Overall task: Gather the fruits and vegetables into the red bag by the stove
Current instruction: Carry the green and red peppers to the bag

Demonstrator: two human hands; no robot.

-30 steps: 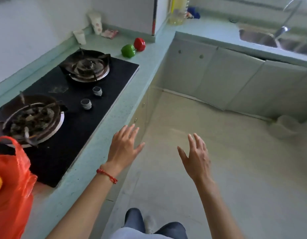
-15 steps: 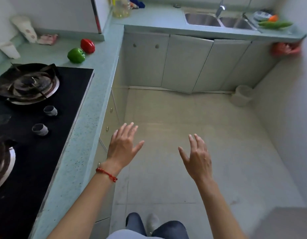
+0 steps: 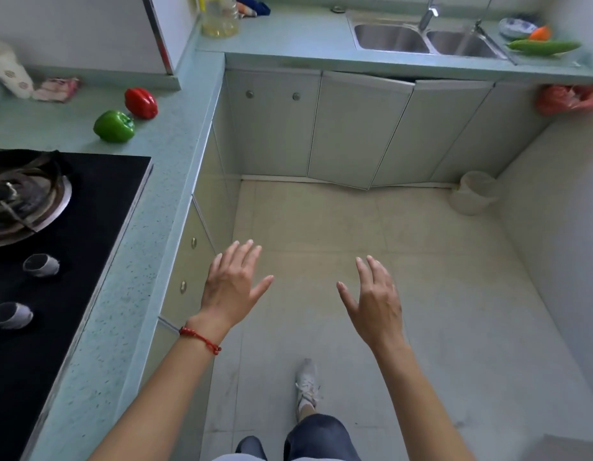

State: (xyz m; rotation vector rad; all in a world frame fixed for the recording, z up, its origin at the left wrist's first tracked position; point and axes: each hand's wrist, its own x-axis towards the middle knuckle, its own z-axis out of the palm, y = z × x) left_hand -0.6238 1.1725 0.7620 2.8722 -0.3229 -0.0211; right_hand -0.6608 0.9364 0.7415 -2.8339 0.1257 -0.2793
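The bag has left view; my hands (image 3: 233, 287) (image 3: 375, 302) hang empty, spread apart (peppers (image 3: 114, 126), cucumber (image 3: 543, 48) still ungathered).

Peppers (image 3: 125, 111) behind stove (image 3: 72, 261) — sink (image 3: 428, 39) far-R

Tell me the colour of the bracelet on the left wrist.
Red bracelet, clearest in the head view.

I held both forearms stretched forward, backs of the hands up. My left hand (image 3: 230, 287), a red cord at its wrist, had its fingers (image 3: 243, 256) straight and thumb spread, holding nothing. My right hand (image 3: 375, 302) was equally empty, fingers straight and slightly parted.
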